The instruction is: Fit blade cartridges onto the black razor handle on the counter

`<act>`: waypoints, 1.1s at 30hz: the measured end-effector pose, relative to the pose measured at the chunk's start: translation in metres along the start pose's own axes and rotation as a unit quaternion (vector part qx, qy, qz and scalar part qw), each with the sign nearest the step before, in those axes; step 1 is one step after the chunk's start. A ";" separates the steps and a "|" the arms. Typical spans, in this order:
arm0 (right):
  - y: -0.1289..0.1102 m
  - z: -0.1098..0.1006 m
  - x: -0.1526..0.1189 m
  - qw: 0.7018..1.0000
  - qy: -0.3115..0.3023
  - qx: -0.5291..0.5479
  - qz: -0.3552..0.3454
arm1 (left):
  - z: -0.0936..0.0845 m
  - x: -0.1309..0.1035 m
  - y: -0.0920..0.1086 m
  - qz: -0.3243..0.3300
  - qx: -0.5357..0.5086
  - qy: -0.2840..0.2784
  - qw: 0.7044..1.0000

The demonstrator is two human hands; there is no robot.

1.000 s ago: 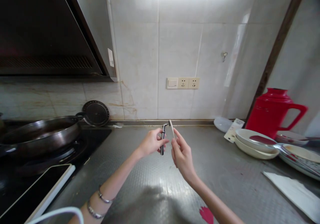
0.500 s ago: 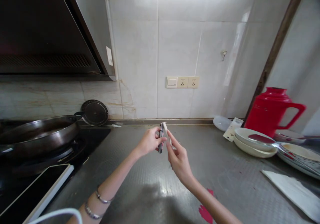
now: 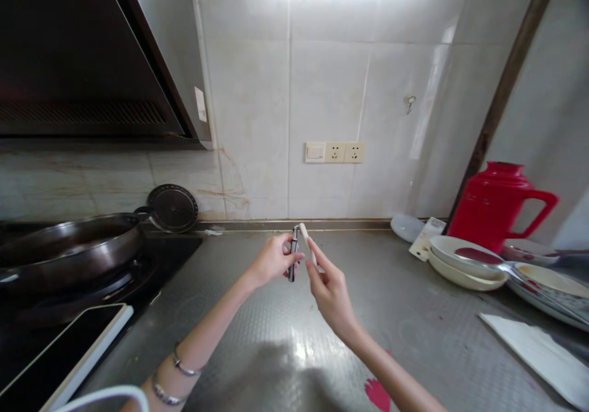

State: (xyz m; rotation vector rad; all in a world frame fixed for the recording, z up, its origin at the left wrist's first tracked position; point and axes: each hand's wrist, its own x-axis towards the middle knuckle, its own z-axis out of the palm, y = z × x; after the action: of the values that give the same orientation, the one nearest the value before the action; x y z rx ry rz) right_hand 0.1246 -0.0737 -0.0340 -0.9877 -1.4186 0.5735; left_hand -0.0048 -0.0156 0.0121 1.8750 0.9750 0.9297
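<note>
Above the middle of the counter, my left hand (image 3: 277, 259) pinches a slim silver-and-black tool (image 3: 292, 259) held upright, its top end bent over to the right. I cannot make out what kind of tool it is. My right hand (image 3: 330, 286) is closed on a thin white strip-like piece (image 3: 304, 233), which leans against or very near the tool's bent top; whether they touch is hard to tell. Its lower part is hidden by my right fingers. The grey metal counter (image 3: 257, 332) lies below both hands.
Left, a steel pan (image 3: 78, 249) sits on the black stove (image 3: 179, 249), with a white-edged device (image 3: 69, 357) in front. Right, a red thermos jug (image 3: 488, 206) stands behind stacked dishes (image 3: 464, 271) and a white paper (image 3: 538, 350). A red patch (image 3: 378, 393) lies near my right forearm.
The tool in my left hand has turned slightly, and the white piece's top shows a little apart from its shaft. Both hands keep nearly the same place and grip.
</note>
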 end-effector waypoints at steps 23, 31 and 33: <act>-0.021 0.005 -0.004 0.979 0.019 0.184 0.087 | 0.000 0.001 -0.002 0.000 -0.030 -0.009 0.999; -0.023 0.005 -0.011 0.981 0.000 0.173 0.086 | -0.003 0.000 0.000 0.004 -0.061 -0.014 0.998; -0.023 0.002 -0.016 0.982 -0.002 0.170 0.081 | -0.006 0.000 0.002 0.008 -0.076 -0.023 0.997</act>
State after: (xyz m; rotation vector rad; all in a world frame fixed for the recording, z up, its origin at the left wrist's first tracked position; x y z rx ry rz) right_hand 0.1158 -0.0979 -0.0237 -0.8303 -1.1986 0.9046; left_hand -0.0093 -0.0143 0.0160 1.7698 0.8394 0.9395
